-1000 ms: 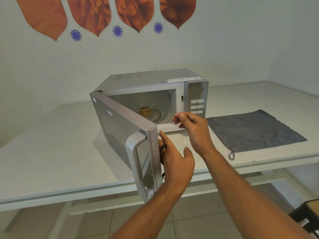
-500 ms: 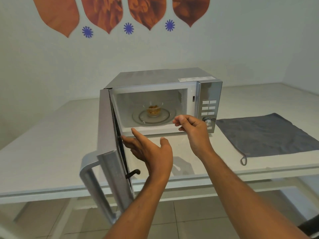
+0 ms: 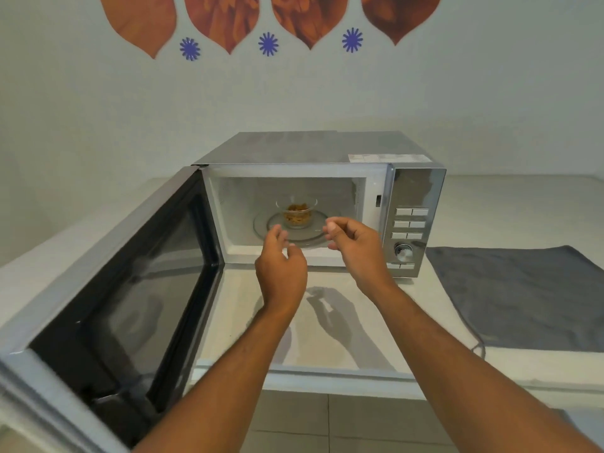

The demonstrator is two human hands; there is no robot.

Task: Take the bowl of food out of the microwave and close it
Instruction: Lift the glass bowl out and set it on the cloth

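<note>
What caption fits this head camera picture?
Both hands, left hand and right hand, reach toward the bowl of food inside the open microwave.

Two bare forearms, no sleeves, watch or rings — left hand (image 3: 281,266) and right hand (image 3: 358,248) in front of the microwave (image 3: 415,191), both with short, plain nails — fingers lightly curled.

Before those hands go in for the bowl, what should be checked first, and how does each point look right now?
1. Microwave door swung fully clear: ok.
2. Glass bowl upright, centred on the turntable: ok.
3. Left hand and right hand empty, open, at the opening: ok.
4. Nothing between hands and bowl: ok.
5. Bowl cool enough to touch: cannot tell.
6. Landing spot, grey cloth right of the microwave, bare: ok.
</note>
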